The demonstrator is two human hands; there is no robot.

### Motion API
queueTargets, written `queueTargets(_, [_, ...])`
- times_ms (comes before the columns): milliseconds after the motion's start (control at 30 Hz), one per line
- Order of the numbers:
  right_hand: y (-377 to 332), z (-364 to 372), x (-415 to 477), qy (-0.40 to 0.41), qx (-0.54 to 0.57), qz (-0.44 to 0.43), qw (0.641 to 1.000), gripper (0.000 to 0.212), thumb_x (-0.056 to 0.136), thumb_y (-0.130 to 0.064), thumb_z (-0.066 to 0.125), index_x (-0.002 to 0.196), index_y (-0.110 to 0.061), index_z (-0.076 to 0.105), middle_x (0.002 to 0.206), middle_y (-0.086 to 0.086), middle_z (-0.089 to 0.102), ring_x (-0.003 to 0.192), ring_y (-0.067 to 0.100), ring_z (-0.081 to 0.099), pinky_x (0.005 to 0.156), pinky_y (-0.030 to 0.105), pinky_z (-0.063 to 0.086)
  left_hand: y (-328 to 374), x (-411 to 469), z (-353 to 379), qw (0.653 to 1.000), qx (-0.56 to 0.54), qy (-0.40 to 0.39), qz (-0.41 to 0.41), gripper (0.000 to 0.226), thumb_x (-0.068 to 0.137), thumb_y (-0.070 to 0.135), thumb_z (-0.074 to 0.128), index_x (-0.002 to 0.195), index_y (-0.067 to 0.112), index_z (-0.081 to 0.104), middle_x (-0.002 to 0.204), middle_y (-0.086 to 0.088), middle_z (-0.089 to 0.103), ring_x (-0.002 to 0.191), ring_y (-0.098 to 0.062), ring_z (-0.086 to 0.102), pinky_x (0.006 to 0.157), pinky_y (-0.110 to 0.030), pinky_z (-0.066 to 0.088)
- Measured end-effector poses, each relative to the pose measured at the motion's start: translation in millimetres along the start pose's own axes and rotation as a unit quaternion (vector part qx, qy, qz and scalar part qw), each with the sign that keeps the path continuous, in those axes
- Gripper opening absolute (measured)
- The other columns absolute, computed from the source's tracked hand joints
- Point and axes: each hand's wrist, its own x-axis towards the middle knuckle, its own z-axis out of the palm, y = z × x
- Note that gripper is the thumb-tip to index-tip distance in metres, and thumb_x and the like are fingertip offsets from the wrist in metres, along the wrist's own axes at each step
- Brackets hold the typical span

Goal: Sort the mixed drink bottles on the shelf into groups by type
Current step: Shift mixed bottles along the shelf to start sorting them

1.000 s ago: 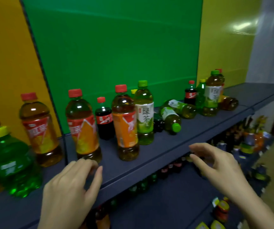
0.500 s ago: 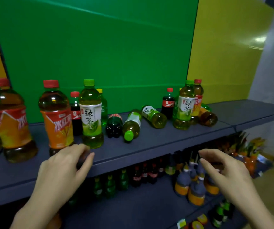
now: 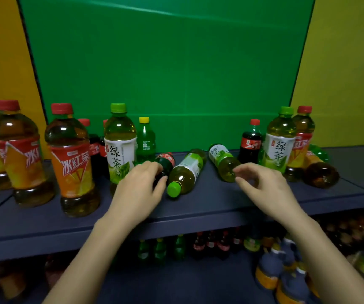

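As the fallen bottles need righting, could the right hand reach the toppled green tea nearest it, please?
Probably yes: the right hand hovers with its fingers at the base of that green tea; nothing lies between them, and the cola stands behind.

Backdrop: green panel at centre, yellow panel to the right, orange-yellow panel to the left. Shelf: dark slate blue.

Iced tea bottle: red cap, amber liquid, orange-and-red label, white characters.

Upright green tea bottle: lime cap, yellow-green liquid, white label, dark characters, green leaf print.

Tipped green tea bottle: same scheme.

Upright cola bottle: near-black, red cap, red label.

Lying cola bottle: near-black, red label.

Small soda bottle: clear green, yellow cap.
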Motion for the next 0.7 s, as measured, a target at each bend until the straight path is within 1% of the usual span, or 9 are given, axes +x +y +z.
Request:
queueTargets(100, [1,19,35,-0.035,0.001,-0.035,0.999,0.021,0.084,-0.026,0.06,0.104,-0.032,0.063,0.1,-0.013,0.067,0.096,0.011,0.062,0.086,0.039,0.051,-1,21,17,0.999,0.015,-0.017,-0.024,0.031,0.093,0.034,0.046,0.115,0.014,0.053,0.112,-0.003,0.056,0.108,-0.022,0.051,0.083,-0.038,0.046])
queueTargets(200, [4,34,67,-0.111,-0.058,-0.089,0.988,0.031,0.086,-0.027,0.057,0.117,-0.03,0.056,0.12,-0.009,0.06,0.113,0.015,0.054,0.094,0.04,0.046,0,42,33,0.998,0.033,-0.013,-0.059,0.038,0.096,0.037,0.04,0.123,0.013,0.05,0.12,-0.004,0.053,0.113,-0.022,0.046,0.085,-0.035,0.041])
queueTargets(267, [5,42,83,-0.168,-0.095,-0.127,0.973,0.04,0.087,-0.027,0.057,0.126,-0.027,0.049,0.13,-0.006,0.052,0.122,0.015,0.046,0.1,0.038,0.04,1,54,42,0.994,0.034,-0.021,-0.102,0.043,0.097,0.04,0.037,0.125,0.01,0.049,0.124,-0.008,0.052,0.116,-0.024,0.044,0.088,-0.036,0.04])
queueTargets(367, [5,53,103,-0.233,-0.117,-0.191,0.946,0.052,0.086,-0.022,0.058,0.134,-0.023,0.04,0.137,-0.003,0.043,0.128,0.015,0.039,0.106,0.034,0.034,2,72,53,0.979,0.048,-0.095,-0.173,0.05,0.097,0.045,0.032,0.126,0.007,0.046,0.129,-0.014,0.048,0.119,-0.031,0.043,0.093,-0.041,0.038])
queueTargets(433, [2,59,113,-0.266,-0.141,-0.233,0.925,0.06,0.084,-0.017,0.059,0.139,-0.023,0.035,0.141,-0.003,0.038,0.13,0.016,0.035,0.107,0.035,0.033,2,83,56,0.966,0.062,-0.14,-0.21,0.055,0.096,0.047,0.031,0.13,0.005,0.042,0.134,-0.017,0.045,0.122,-0.035,0.043,0.094,-0.042,0.038])
queueTargets(500, [-1,65,122,-0.29,-0.167,-0.268,0.903,0.068,0.082,-0.013,0.06,0.142,-0.026,0.029,0.144,-0.004,0.033,0.132,0.016,0.032,0.107,0.037,0.033,0,95,57,0.954,0.082,-0.171,-0.234,0.059,0.094,0.05,0.035,0.132,0.005,0.04,0.136,-0.017,0.045,0.122,-0.036,0.044,0.092,-0.04,0.04])
queueTargets(600, [-4,73,133,-0.301,-0.198,-0.319,0.876,0.077,0.077,-0.014,0.064,0.142,-0.029,0.026,0.144,-0.004,0.032,0.132,0.017,0.03,0.106,0.037,0.034,-3,112,57,0.935,0.111,-0.213,-0.259,0.064,0.087,0.061,0.044,0.123,0.008,0.049,0.127,-0.013,0.054,0.116,-0.032,0.051,0.082,-0.033,0.041])
queueTargets(633, [-4,76,135,-0.3,-0.207,-0.335,0.869,0.077,0.076,-0.016,0.065,0.141,-0.029,0.027,0.143,-0.004,0.033,0.131,0.017,0.031,0.104,0.035,0.035,-4,117,57,0.927,0.114,-0.23,-0.272,0.066,0.084,0.064,0.047,0.12,0.009,0.052,0.125,-0.011,0.056,0.113,-0.031,0.053,0.081,-0.032,0.041])
queueTargets(700, [-6,82,137,-0.279,-0.226,-0.363,0.859,0.072,0.077,-0.021,0.066,0.138,-0.028,0.029,0.138,-0.002,0.038,0.127,0.019,0.035,0.094,0.035,0.04,-6,125,59,0.914,0.11,-0.256,-0.295,0.068,0.08,0.066,0.05,0.119,0.01,0.053,0.124,-0.011,0.056,0.113,-0.03,0.054,0.082,-0.031,0.042])
